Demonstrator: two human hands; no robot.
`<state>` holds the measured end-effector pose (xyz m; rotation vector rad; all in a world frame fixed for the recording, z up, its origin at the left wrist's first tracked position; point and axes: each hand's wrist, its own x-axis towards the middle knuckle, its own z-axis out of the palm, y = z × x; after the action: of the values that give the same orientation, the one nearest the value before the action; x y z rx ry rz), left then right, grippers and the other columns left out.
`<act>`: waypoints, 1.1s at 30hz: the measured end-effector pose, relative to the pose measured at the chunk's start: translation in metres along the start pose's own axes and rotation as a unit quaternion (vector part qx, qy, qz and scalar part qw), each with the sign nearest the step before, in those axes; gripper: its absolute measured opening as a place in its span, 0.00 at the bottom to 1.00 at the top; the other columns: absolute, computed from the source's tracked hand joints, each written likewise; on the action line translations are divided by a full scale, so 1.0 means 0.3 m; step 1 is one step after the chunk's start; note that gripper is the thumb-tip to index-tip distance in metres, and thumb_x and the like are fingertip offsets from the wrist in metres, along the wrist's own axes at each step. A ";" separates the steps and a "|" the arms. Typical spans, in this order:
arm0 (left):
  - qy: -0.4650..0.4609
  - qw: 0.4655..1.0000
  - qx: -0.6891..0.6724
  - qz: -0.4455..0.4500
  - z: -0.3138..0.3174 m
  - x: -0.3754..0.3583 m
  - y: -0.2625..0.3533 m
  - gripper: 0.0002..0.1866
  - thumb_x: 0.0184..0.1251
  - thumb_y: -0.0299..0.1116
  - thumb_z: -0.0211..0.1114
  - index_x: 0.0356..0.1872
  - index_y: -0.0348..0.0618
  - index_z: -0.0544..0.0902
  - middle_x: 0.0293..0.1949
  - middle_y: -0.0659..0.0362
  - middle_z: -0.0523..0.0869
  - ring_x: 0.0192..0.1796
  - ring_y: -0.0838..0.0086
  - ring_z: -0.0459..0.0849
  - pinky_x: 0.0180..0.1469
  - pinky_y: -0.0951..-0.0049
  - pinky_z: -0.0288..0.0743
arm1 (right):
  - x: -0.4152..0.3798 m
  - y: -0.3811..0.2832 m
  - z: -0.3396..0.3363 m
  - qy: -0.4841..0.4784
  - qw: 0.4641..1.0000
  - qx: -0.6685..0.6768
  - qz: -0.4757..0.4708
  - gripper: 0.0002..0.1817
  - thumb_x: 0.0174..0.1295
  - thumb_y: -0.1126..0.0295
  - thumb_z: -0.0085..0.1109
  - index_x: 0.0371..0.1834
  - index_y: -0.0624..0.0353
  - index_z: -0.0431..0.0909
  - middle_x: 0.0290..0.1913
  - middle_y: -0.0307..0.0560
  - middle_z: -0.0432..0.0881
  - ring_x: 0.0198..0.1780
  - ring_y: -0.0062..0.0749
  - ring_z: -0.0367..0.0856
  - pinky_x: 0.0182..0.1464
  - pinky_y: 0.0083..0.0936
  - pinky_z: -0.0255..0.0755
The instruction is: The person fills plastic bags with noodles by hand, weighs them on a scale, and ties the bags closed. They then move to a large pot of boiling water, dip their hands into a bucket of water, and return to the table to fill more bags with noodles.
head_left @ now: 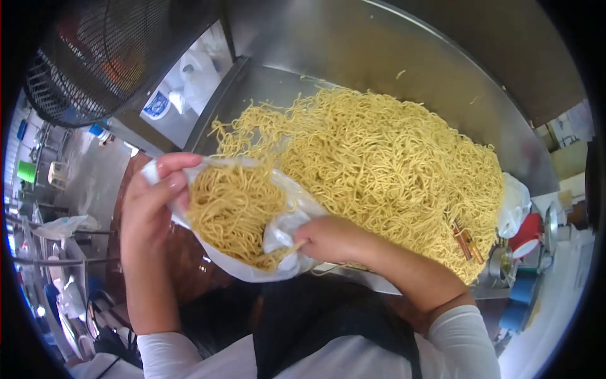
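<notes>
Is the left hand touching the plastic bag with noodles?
Touching. The head view shows the left hand with its fingers curled over the rim of the bag, holding it open.

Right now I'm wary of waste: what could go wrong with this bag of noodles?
The plastic bag gapes wide, gripped only at its rim by the left hand and right hand; its noodles could spill if either slips. It hangs past the edge of the metal tray, so strands may miss the noodle pile.

Right hand fingertips (its grip) hidden behind the bag
</notes>
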<state>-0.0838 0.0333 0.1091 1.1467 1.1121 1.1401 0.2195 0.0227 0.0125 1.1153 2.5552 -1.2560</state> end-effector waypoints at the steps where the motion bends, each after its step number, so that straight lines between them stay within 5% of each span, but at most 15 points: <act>1: -0.024 0.998 -0.049 0.017 0.032 -0.020 0.047 0.25 0.66 0.35 0.62 0.57 0.23 0.77 0.21 0.70 0.70 0.21 0.87 0.67 0.26 0.86 0.58 | 0.022 -0.037 -0.072 0.016 0.999 0.031 -0.024 0.09 0.62 0.64 0.56 0.37 0.56 0.83 0.36 0.55 0.84 0.41 0.52 0.84 0.44 0.42 0.76; 4: -0.087 0.985 -0.107 0.107 0.113 -0.030 0.144 0.32 0.69 0.40 0.63 0.60 0.17 0.71 0.20 0.68 0.71 0.14 0.90 0.62 0.16 0.87 0.53 | 0.154 -0.251 -0.235 0.084 0.969 0.151 -0.175 0.13 0.66 0.59 0.56 0.42 0.55 0.85 0.38 0.57 0.84 0.40 0.54 0.84 0.43 0.40 0.76; 6: -0.182 0.954 -0.181 0.157 0.117 -0.015 0.155 0.36 0.72 0.45 0.61 0.63 0.15 0.66 0.19 0.67 0.71 0.12 0.89 0.62 0.13 0.86 0.52 | 0.311 -0.243 -0.233 0.212 0.933 0.126 -0.260 0.18 0.67 0.55 0.57 0.51 0.53 0.85 0.45 0.57 0.86 0.46 0.49 0.85 0.51 0.36 0.77; 7: -0.151 0.960 -0.194 0.132 0.147 -0.023 0.170 0.40 0.73 0.48 0.61 0.65 0.14 0.62 0.19 0.67 0.71 0.12 0.88 0.65 0.13 0.86 0.53 | 0.322 -0.184 -0.240 0.217 0.933 0.127 -0.256 0.18 0.67 0.55 0.57 0.51 0.53 0.85 0.45 0.57 0.86 0.46 0.49 0.85 0.51 0.36 0.77; 10: -0.164 0.945 -0.266 0.097 0.120 -0.022 0.114 0.39 0.73 0.46 0.62 0.66 0.14 0.62 0.19 0.67 0.71 0.11 0.87 0.65 0.12 0.85 0.54 | 0.342 -0.048 -0.284 0.017 0.973 0.225 -0.036 0.30 0.69 0.46 0.51 0.67 0.52 0.76 0.62 0.57 0.80 0.61 0.46 0.80 0.66 0.34 0.70; 13: -0.153 0.970 -0.182 0.048 0.076 -0.009 0.009 0.36 0.73 0.46 0.60 0.65 0.18 0.66 0.19 0.68 0.69 0.15 0.89 0.62 0.17 0.86 0.53 | 0.160 0.078 -0.304 -0.110 0.932 0.331 0.093 0.43 0.67 0.33 0.43 0.71 0.58 0.70 0.70 0.55 0.74 0.69 0.48 0.74 0.69 0.35 0.66; 15: -0.145 0.971 -0.190 0.023 0.047 0.001 -0.013 0.36 0.75 0.47 0.58 0.66 0.19 0.65 0.19 0.69 0.68 0.17 0.90 0.62 0.17 0.87 0.54 | 0.051 0.032 -0.345 -0.075 0.972 0.092 0.202 0.47 0.67 0.28 0.40 0.66 0.63 0.76 0.68 0.59 0.75 0.68 0.49 0.75 0.70 0.36 0.65; 17: -0.169 0.970 -0.169 0.046 0.039 0.006 -0.009 0.35 0.76 0.47 0.56 0.66 0.20 0.65 0.20 0.69 0.68 0.18 0.89 0.62 0.18 0.86 0.54 | 0.004 -0.002 -0.313 -0.090 0.950 -0.065 0.294 0.46 0.62 0.25 0.45 0.50 0.63 0.86 0.54 0.61 0.85 0.55 0.48 0.84 0.63 0.41 0.71; 23: -0.134 0.976 -0.160 0.055 0.029 0.051 0.037 0.37 0.76 0.50 0.55 0.68 0.20 0.64 0.21 0.67 0.71 0.19 0.88 0.66 0.20 0.87 0.59 | -0.138 -0.121 -0.312 -0.114 0.916 -0.345 0.172 0.20 0.55 0.52 0.64 0.34 0.60 0.87 0.29 0.50 0.87 0.37 0.49 0.86 0.53 0.43 0.73; 27: -0.177 0.974 -0.113 0.089 0.084 0.077 -0.005 0.45 0.69 0.56 0.63 0.68 0.19 0.64 0.23 0.64 0.76 0.18 0.87 0.69 0.20 0.87 0.61 | -0.206 -0.127 -0.365 -0.105 0.939 -0.283 0.164 0.13 0.52 0.60 0.65 0.32 0.56 0.87 0.30 0.51 0.86 0.36 0.50 0.85 0.51 0.42 0.75; 28: -0.174 0.979 -0.079 0.069 0.124 0.070 -0.024 0.52 0.58 0.60 0.71 0.68 0.20 0.66 0.24 0.62 0.79 0.17 0.85 0.71 0.20 0.85 0.64 | -0.222 -0.119 -0.385 -0.075 0.955 -0.246 0.147 0.12 0.53 0.59 0.64 0.32 0.55 0.87 0.29 0.51 0.86 0.35 0.51 0.84 0.49 0.43 0.75; 30: -0.277 0.961 0.000 0.001 0.208 0.051 -0.098 0.55 0.43 0.58 0.80 0.69 0.29 0.70 0.39 0.58 0.86 0.37 0.76 0.84 0.38 0.77 0.75 | -0.213 -0.110 -0.416 0.020 0.980 -0.171 0.103 0.11 0.56 0.58 0.64 0.32 0.53 0.87 0.28 0.52 0.84 0.33 0.51 0.83 0.45 0.44 0.75; 31: -0.334 0.937 0.103 0.007 0.282 0.041 -0.087 0.48 0.49 0.47 0.81 0.71 0.35 0.70 0.55 0.56 0.84 0.56 0.67 0.83 0.55 0.67 0.75 | -0.191 -0.111 -0.423 0.082 0.985 -0.131 0.079 0.12 0.57 0.57 0.64 0.33 0.53 0.86 0.28 0.52 0.84 0.32 0.52 0.83 0.44 0.44 0.75; 32: -0.310 0.925 0.180 0.128 0.363 0.045 -0.153 0.37 0.55 0.42 0.78 0.64 0.35 0.77 0.55 0.52 0.86 0.57 0.63 0.84 0.57 0.64 0.76 | -0.156 -0.129 -0.421 0.163 0.981 -0.095 0.047 0.14 0.58 0.56 0.64 0.33 0.55 0.85 0.29 0.53 0.84 0.33 0.52 0.83 0.43 0.44 0.75; 33: -0.231 0.945 0.224 0.058 0.411 0.046 -0.182 0.31 0.58 0.40 0.75 0.60 0.34 0.79 0.51 0.51 0.87 0.55 0.63 0.85 0.56 0.65 0.76 | -0.118 -0.153 -0.410 0.240 0.969 -0.054 0.017 0.16 0.59 0.54 0.64 0.33 0.57 0.83 0.30 0.53 0.83 0.34 0.52 0.83 0.43 0.44 0.75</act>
<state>0.0442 0.0331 0.0644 1.7483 0.9610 0.6559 0.2442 0.0721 0.1367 1.5951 2.8730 -0.9089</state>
